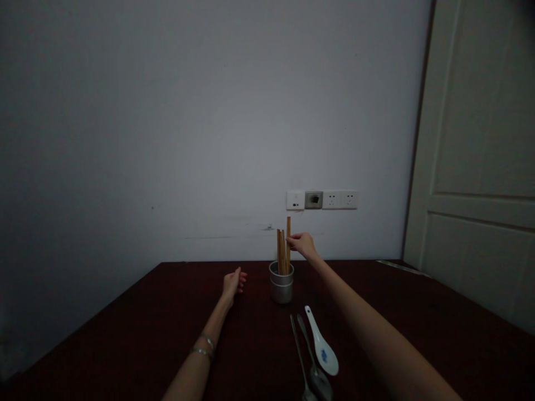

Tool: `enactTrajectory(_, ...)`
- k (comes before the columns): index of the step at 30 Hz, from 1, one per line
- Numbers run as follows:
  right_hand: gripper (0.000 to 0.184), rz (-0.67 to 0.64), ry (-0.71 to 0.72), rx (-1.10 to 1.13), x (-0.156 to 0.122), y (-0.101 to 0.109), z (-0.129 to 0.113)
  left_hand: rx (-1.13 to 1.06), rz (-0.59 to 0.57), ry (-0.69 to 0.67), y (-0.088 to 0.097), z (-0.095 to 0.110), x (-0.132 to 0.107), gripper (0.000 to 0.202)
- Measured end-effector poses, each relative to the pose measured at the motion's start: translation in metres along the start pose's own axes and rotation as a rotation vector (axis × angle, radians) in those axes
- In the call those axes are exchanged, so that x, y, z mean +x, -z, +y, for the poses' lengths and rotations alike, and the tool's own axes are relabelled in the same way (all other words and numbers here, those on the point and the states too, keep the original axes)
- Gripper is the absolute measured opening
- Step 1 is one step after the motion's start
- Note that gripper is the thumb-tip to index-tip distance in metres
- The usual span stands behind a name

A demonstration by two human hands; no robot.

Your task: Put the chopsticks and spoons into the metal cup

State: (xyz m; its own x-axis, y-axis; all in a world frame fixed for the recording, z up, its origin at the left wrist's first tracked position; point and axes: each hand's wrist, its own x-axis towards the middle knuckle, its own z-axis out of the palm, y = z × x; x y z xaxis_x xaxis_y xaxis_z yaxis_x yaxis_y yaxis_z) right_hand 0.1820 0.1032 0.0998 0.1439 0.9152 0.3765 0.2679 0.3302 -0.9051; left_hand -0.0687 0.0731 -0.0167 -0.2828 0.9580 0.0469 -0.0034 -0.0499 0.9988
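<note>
A small metal cup stands on the dark red table and holds several wooden chopsticks. My right hand pinches the tallest chopstick near its top, and that stick stands higher than the others. My left hand rests on the table to the left of the cup, fingers loosely curled and holding nothing. Two bracelets sit on my left wrist.
In front of the cup lie a white ceramic spoon with a blue mark and two metal spoons. A row of wall sockets sits on the wall behind. A pale door stands at the right.
</note>
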Motion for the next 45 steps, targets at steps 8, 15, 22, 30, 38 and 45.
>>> enactTrajectory(8, 0.015, -0.027, -0.007, -0.157, -0.007, -0.003, 0.018, 0.006, -0.010, -0.019, 0.000, -0.005, 0.004, 0.041)
enactTrajectory(15, 0.019, -0.054, 0.005, -0.199, -0.016, -0.003, 0.023, 0.015, -0.022, -0.033, 0.001, -0.006, 0.004, 0.042)
enactTrajectory(22, 0.022, -0.057, 0.003, -0.198, -0.018, -0.004, 0.033, 0.018, -0.023, -0.012, 0.000, -0.007, 0.007, 0.038)
enactTrajectory(30, 0.020, -0.057, -0.021, -0.179, -0.017, -0.004, 0.037, 0.012, -0.029, -0.042, 0.001, -0.007, 0.005, 0.036)
enactTrajectory(38, 0.018, -0.063, -0.061, -0.178, -0.020, -0.005, 0.037, 0.034, -0.036, -0.051, 0.000, -0.006, 0.003, 0.036)
enactTrajectory(45, 0.018, -0.075, -0.068, -0.169, -0.021, -0.005, 0.039, 0.052, -0.024, -0.043, -0.001, -0.005, 0.003, 0.037)
